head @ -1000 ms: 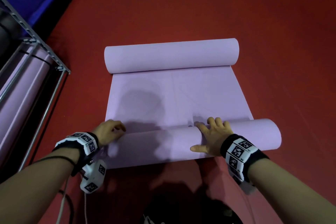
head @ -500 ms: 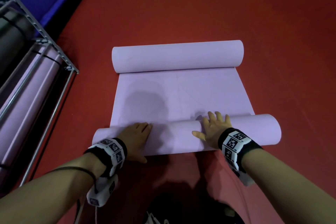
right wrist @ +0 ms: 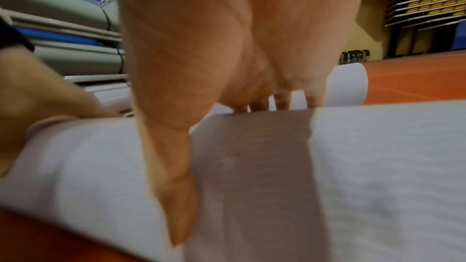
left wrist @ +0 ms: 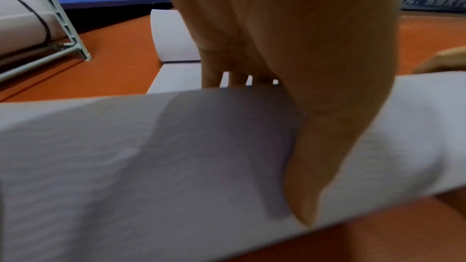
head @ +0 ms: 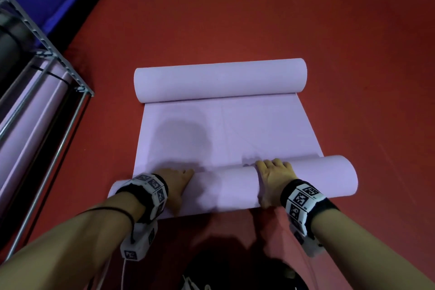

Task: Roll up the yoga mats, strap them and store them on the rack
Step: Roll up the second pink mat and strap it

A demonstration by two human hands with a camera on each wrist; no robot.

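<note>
1. We found the pale lilac foam yoga mat (head: 226,134) lying on the red sports floor (head: 282,19), curled at both ends: a near roll (head: 324,176) under our palms and a far roll (head: 219,79) at the other end, with a flat stretch between them.

2. Our left hand (head: 177,186) lay flat on the near roll towards its left end, fingers straight and reaching over the top, thumb on the near side; it pressed down and clasped nothing.

3. Our right hand (head: 273,181) rested the same way right of the middle, fingers extended over the crest, thumb spread toward us; it too was pressing, not gripping.

4. We judged the rolling about half done at most: the flat stretch remained, and the far roll had yet to be dealt with.

5. The near roll looked uneven, thinner and looser at the left end than at the right, so we reckoned it might need squaring.

6. No loose strap showed in any view; strapping and storing were both outstanding.

7. The grey metal rack (head: 58,61) stood just left of the mat, already holding rolled mats (head: 28,125), one of them banded with a black strap (head: 50,75).
</note>
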